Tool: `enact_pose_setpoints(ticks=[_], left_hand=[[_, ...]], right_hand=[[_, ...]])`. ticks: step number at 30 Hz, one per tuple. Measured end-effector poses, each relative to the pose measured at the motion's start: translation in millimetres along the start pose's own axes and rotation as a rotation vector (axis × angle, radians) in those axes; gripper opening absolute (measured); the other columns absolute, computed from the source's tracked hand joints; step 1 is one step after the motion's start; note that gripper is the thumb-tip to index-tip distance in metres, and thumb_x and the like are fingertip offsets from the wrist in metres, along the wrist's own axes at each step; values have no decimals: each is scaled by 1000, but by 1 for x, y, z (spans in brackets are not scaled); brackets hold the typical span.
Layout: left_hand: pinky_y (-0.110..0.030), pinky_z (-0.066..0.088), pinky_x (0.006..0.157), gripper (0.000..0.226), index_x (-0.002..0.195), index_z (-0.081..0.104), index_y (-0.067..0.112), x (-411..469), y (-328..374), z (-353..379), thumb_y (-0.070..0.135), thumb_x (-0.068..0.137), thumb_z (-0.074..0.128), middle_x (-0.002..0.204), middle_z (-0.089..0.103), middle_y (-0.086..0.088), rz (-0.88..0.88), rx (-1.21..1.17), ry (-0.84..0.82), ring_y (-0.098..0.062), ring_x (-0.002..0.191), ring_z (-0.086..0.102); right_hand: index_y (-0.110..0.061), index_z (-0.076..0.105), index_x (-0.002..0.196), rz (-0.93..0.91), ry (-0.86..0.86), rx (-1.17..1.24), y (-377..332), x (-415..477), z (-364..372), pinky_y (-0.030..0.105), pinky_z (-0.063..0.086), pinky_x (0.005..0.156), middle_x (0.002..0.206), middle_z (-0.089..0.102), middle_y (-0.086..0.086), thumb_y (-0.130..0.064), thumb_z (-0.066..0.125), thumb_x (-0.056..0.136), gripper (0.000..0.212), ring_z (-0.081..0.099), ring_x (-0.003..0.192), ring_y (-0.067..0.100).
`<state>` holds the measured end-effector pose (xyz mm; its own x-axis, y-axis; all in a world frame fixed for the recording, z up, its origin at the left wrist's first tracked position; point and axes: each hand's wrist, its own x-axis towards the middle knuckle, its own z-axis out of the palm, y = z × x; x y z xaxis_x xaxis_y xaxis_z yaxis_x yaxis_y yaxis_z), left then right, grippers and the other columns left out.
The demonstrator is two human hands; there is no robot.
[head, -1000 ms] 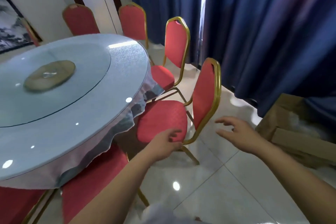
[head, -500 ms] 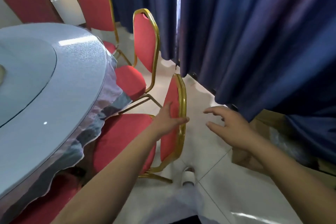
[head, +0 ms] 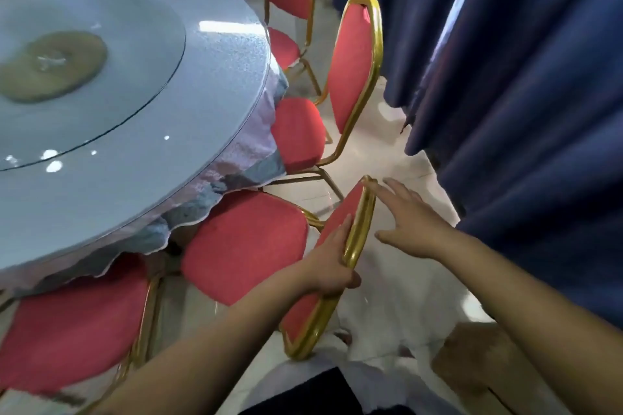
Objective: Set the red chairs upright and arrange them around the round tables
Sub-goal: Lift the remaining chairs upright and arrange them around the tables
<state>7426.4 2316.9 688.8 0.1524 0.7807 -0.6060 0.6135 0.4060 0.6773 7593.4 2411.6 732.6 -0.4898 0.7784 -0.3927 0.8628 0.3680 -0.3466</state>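
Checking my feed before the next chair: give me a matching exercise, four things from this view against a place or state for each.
Things:
1. left hand
2. right hand
3. nearest red chair
4. blue curtain

Places or states:
A. hangs on the right side of the view
B. open, fingers spread, at the top of the backrest
C. seat partly tucked under the table's cloth edge
D. clasped on the gold frame of the backrest

Pairs: 1-D, 2-B, 3-C, 4-A
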Motion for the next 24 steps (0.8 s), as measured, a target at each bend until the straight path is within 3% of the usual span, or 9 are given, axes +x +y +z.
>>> enact_pose_setpoints(ticks=[3,6,9,13,17,19,24], left_hand=[[-32,44,93,114,150,-8,54,-15,-2,7,23,76,74,153,31,-3,-26,-54,80,-24,118,49],[-17,41,71,101,144,10,60,-49,-8,32,15,74,68,122,51,11,-50,-83,289,-10,91,52],[-30,52,73,95,138,11,68,-88,-27,82,14,78,60,116,61,14,-270,-47,492,-18,99,61],[-20,39,58,83,130,35,69,-124,-44,133,8,75,49,99,64,18,-537,-156,705,-14,93,63],[-32,52,77,74,120,53,63,-157,-59,161,3,78,46,108,65,24,-707,-156,781,-9,98,60],[-37,54,83,66,113,58,61,-170,-71,169,4,83,48,104,63,27,-750,-149,790,-6,99,59],[-33,54,76,65,107,66,54,-175,-89,153,-2,80,46,95,61,27,-761,-162,858,-6,94,60]], right_hand=[[-44,38,144,-178,-156,-255,-11,44,-7,55,26,113,161,23,0,-41,72,85,69,16,148,28],[-46,56,126,-284,-202,-362,-10,61,2,57,21,111,141,48,-4,-47,68,84,44,29,137,30],[-48,64,111,-379,-74,-414,-3,63,10,64,9,111,124,58,-11,-55,64,84,28,33,138,28],[-45,69,100,-576,-54,-409,-4,42,28,54,23,109,102,60,-14,-51,61,85,18,52,114,21],[-42,71,104,-814,-208,-301,2,-4,57,38,46,88,102,58,-12,-56,63,82,27,51,97,15],[-44,68,115,-848,-243,-242,4,-18,71,34,43,88,105,57,-14,-57,60,84,34,48,99,13],[-42,63,124,-864,-249,-238,-12,-13,83,34,36,95,109,60,-14,-48,59,88,37,52,106,13]])
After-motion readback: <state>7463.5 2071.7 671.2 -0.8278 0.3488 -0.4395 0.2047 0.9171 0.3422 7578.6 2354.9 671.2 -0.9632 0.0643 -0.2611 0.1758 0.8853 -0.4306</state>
